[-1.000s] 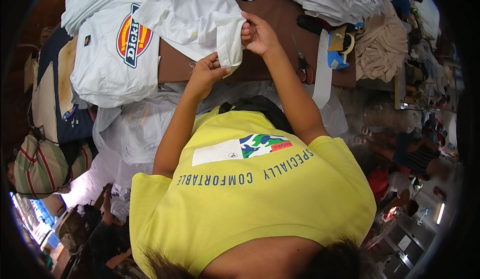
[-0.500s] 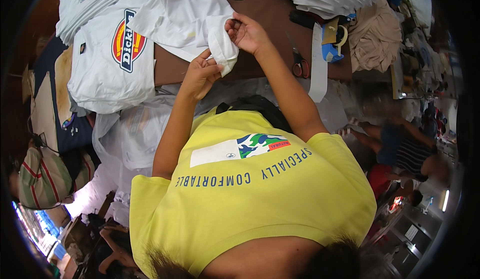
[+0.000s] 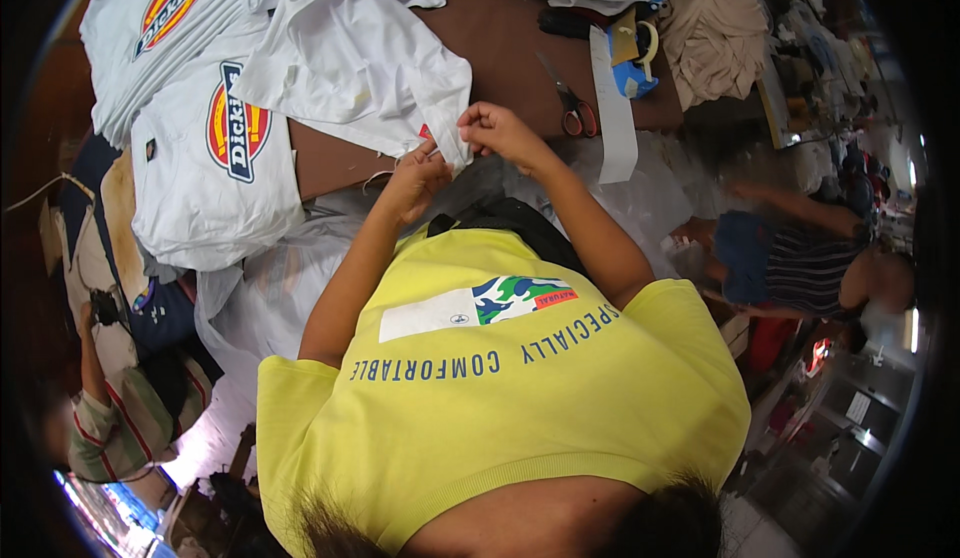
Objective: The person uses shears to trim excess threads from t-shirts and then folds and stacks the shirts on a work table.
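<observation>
A white shirt (image 3: 370,68) lies partly on the brown tabletop, its near end drawn over the front edge toward me. My left hand (image 3: 416,184) is closed, fingertips pinching the shirt's near edge. Beside those fingertips a small red patch (image 3: 425,131) shows; whether it is a label or a tool part I cannot tell. My right hand (image 3: 508,140) has its fingers bent together against the right side of the same edge, gripping the cloth. Below the left fingers hangs a thin pale loop (image 3: 376,180).
Folded white shirts with a printed emblem (image 3: 215,163) are stacked at left. Scissors (image 3: 574,108), a white strip (image 3: 616,138) and a blue tape dispenser (image 3: 634,70) lie at right, near a beige cloth pile (image 3: 715,33). A person in a striped top (image 3: 810,268) is farther right.
Both hands have shifted on the shirt's edge, the right one lower, and the red patch and pale loop now show. The view has turned slightly, moving the tabletop things left.
</observation>
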Tool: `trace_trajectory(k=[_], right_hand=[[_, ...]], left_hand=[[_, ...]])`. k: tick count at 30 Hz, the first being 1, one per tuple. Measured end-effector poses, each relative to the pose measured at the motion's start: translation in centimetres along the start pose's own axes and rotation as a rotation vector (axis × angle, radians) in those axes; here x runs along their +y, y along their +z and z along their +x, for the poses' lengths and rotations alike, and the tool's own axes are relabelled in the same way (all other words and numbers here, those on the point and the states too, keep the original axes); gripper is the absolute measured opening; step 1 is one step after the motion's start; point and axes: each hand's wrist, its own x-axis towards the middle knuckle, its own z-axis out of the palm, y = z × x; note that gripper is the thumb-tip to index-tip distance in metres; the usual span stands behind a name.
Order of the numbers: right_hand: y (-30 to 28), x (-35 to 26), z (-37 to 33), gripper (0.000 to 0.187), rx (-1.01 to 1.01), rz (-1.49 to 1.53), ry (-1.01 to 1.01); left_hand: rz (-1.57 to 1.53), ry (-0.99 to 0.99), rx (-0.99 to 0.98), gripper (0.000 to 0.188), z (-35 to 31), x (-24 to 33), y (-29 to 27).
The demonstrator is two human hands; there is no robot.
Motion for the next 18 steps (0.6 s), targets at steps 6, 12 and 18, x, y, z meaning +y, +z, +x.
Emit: trace_trajectory(k=[6, 12, 18], right_hand=[[1.7, 4.5, -0.7, 0.037, 0.212, -0.271, -0.19], [4.0, 5.0, -2.2, 0.048, 0.396, -0.39, -0.206], [5.4, 5.0, -3.1, 0.049, 0.547, -0.419, -0.339]], left_hand=[[0.049, -0.095, -0.048, 0.051, 0.5, -1.5, -0.4], [0.056, -0.115, -0.121, 0.047, 0.5, -1.3, -0.2], [0.119, -0.181, -0.095, 0.033, 0.8, -0.6, 0.0]])
